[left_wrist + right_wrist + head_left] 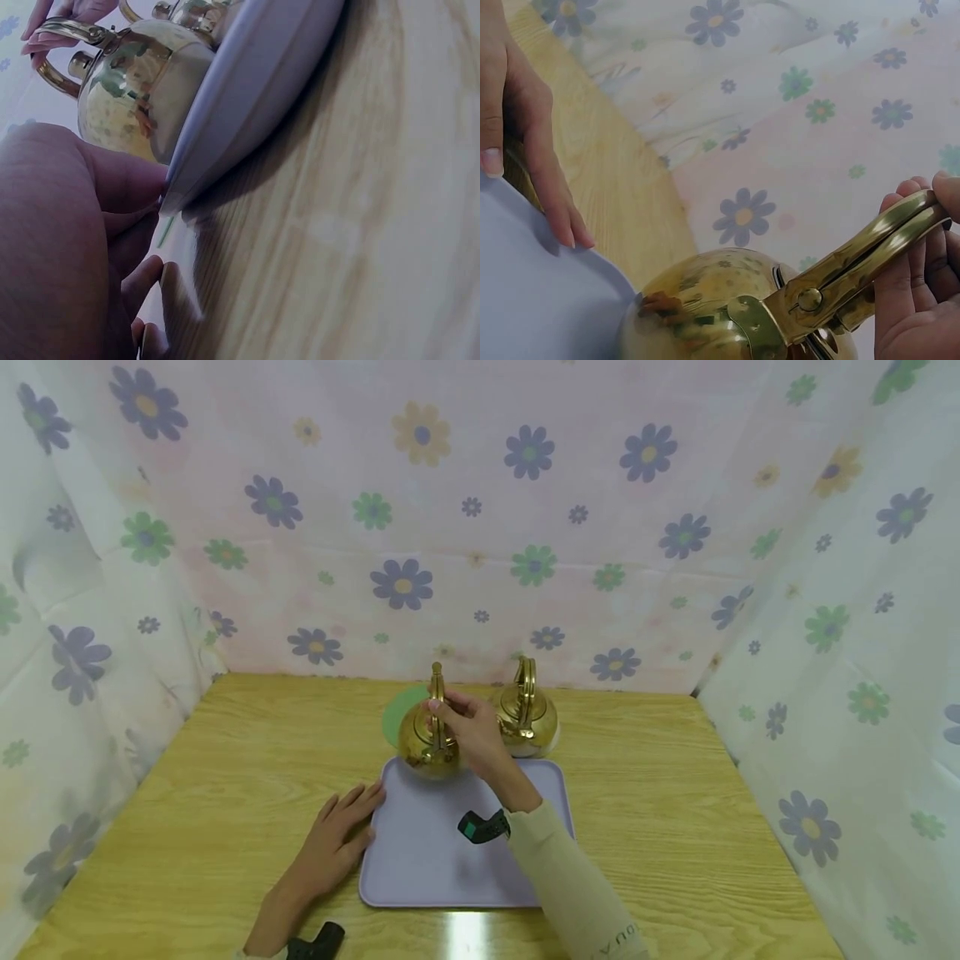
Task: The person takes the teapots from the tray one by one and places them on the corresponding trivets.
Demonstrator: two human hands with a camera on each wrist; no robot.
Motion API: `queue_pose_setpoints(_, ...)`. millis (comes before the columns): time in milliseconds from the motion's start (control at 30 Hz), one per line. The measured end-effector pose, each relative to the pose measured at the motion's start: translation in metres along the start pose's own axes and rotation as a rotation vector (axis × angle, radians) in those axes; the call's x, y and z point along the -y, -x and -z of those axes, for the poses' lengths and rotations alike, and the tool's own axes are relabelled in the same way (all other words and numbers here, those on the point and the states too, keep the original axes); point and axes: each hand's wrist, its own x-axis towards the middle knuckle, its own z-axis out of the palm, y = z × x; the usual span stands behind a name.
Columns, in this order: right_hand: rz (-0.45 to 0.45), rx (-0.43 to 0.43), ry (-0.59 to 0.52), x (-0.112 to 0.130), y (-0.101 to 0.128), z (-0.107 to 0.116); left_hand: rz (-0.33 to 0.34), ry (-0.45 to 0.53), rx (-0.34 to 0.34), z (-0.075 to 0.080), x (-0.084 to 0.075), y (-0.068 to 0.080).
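My right hand (474,733) grips the upright handle of a shiny gold kettle (429,752), thumb and fingers around it in the right wrist view. This kettle overlaps the far left part of a pale purple tray (457,868); whether its base touches the tray cannot be made out. At the tray's left edge rests my left hand (330,843), fingers extended, the thumb and fingers touching the rim in the left wrist view. Another gold kettle (528,731) stands just behind the tray, to the right of my right hand, handle up.
A round green mat (397,714) lies behind the held kettle. Under the other kettle a pale edge (556,742) shows. The wooden table (660,827) is enclosed at the back and sides by flowered cloth (465,535).
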Motion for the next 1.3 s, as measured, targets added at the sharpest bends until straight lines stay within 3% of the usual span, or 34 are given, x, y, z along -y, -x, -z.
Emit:
queue_pose_setpoints(567,0.005,0.030,0.067,0.007,-0.012,-0.002,0.000,0.009,0.008,0.004,0.003,-0.001)
queue_pose_setpoints(833,-0.012,0.023,0.047,0.010,-0.015,-0.002,-0.012,0.005,-0.003,0.002,0.003,0.001)
queue_pose_setpoints(1300,0.041,0.036,0.028,0.007,-0.022,-0.001,0.001,0.007,0.022,0.002,0.000,-0.001)
